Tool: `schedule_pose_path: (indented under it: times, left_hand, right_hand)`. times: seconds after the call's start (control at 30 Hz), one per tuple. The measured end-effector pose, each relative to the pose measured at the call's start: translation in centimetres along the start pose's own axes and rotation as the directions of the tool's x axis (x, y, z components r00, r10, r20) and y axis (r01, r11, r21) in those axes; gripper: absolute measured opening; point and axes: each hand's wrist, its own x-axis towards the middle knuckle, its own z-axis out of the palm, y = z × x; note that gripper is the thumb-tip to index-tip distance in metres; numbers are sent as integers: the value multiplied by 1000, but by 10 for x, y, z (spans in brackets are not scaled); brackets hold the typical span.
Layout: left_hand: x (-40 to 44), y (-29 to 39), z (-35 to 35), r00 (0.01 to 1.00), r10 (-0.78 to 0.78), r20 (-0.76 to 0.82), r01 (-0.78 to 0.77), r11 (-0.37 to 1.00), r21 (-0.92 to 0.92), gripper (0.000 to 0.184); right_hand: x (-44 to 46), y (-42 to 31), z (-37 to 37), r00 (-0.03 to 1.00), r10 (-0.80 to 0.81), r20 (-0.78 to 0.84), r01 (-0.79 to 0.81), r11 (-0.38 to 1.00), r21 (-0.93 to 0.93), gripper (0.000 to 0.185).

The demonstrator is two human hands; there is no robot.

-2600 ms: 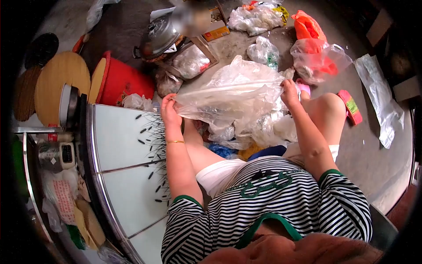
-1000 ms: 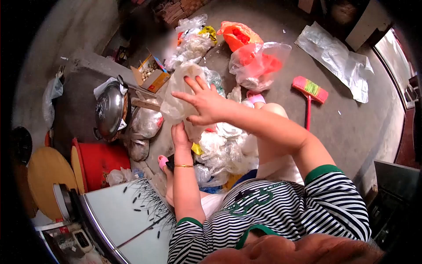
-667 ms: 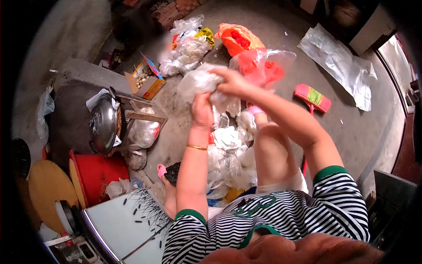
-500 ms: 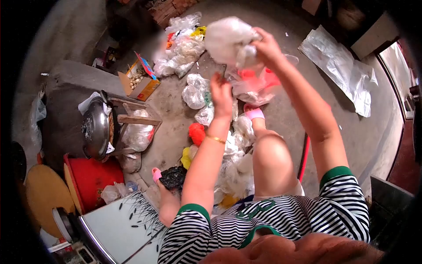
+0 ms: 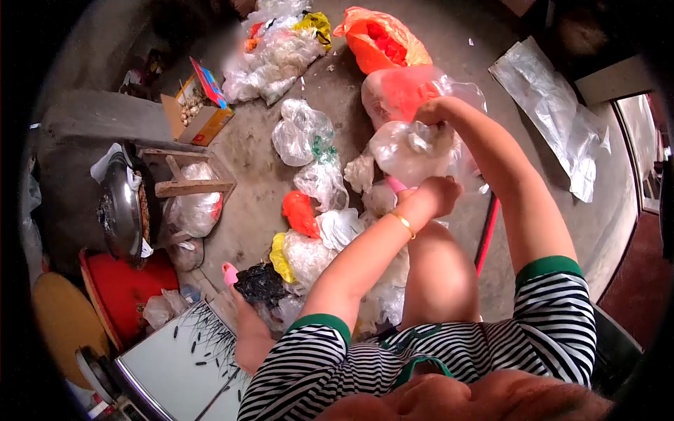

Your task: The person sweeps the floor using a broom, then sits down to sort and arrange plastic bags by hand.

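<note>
A crumpled clear plastic bag (image 5: pixel 404 156) is stretched between my two hands, above my bent knee. My right hand (image 5: pixel 434 111) is closed on its upper part. Lower down, my left hand (image 5: pixel 442 196), with a gold bracelet on the wrist, is clenched at the bag's near edge; the fingertips are hidden. Just beyond, a clear bag with a red print (image 5: pixel 397 91) lies on the floor. An orange bag (image 5: pixel 386 42) holding red pieces sits behind it. Between my legs are several crumpled clear bags (image 5: pixel 302 133), a red-orange bag (image 5: pixel 300 214) and a black bag (image 5: pixel 261 284).
A heap of plastic bags (image 5: pixel 274 63) lies at the far left, near an open cardboard box (image 5: pixel 214 126). On the left stand a wooden stool (image 5: pixel 193 188), a dark pan (image 5: pixel 123 203) and a red tub (image 5: pixel 137 298). A silvery sheet (image 5: pixel 547 112) lies at right.
My right hand has come down with the clear bag. My left hand, raised with loose fingers before, has moved right and closed on it. The orange bag now shows as the view shifted.
</note>
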Motion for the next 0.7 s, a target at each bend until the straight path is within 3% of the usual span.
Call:
schedule_pose_path:
  times: [0.07, 0.13, 0.23, 0.27, 0.3, 0.37, 0.4, 0.47, 0.6, 0.67, 0.7]
  left_hand:
    - [-16, 2, -2, 998, -64, -9, 63, 997, -36, 17]
    - [-31, -7, 0, 996, -89, -32, 87, 994, -60, 17]
    - [-44, -6, -23, 976, -173, -130, 162, 982, -94, 15]
    - [-44, -9, -25, 965, -168, -202, 159, 986, -59, 11]
    - [-46, -8, -30, 936, -166, -309, 150, 986, -76, 9]
    - [-44, -8, -37, 844, -153, -514, 118, 988, -100, 7]
    - [-39, -13, -33, 814, -153, -560, 91, 986, -138, 7]
    - [-34, -15, -32, 784, -183, -594, 93, 979, -180, 7]
    - [-39, -8, -35, 757, -211, -619, 43, 961, -275, 8]
    - [-46, -6, -34, 743, -185, -643, 14, 965, -262, 15]
    - [-52, -11, -33, 729, -157, -666, -13, 970, -243, 18]
  right_hand:
    - [32, 30, 2, 992, 71, -104, -70, 997, 14, 24]
    - [74, 59, -1, 942, 137, -306, -95, 984, 148, 24]
    - [107, 73, -6, 725, 121, -678, 180, 917, 356, 24]
    - [87, 69, -3, 658, -390, -644, 75, 885, -459, 21]
    - [86, 74, 9, 591, -532, -606, 187, 821, -539, 20]
    - [80, 83, 40, 628, -729, -272, 333, 568, -753, 22]
    - [72, 81, 68, 763, -646, -20, 278, 356, -892, 27]
    - [69, 76, 94, 851, -518, 93, 231, 209, -950, 28]
    - [74, 87, 100, 754, -574, -318, 142, 616, -775, 18]
    - [71, 74, 94, 747, -573, -337, 94, 593, -800, 19]
    - [70, 61, 87, 771, -582, -258, 59, 468, -882, 22]
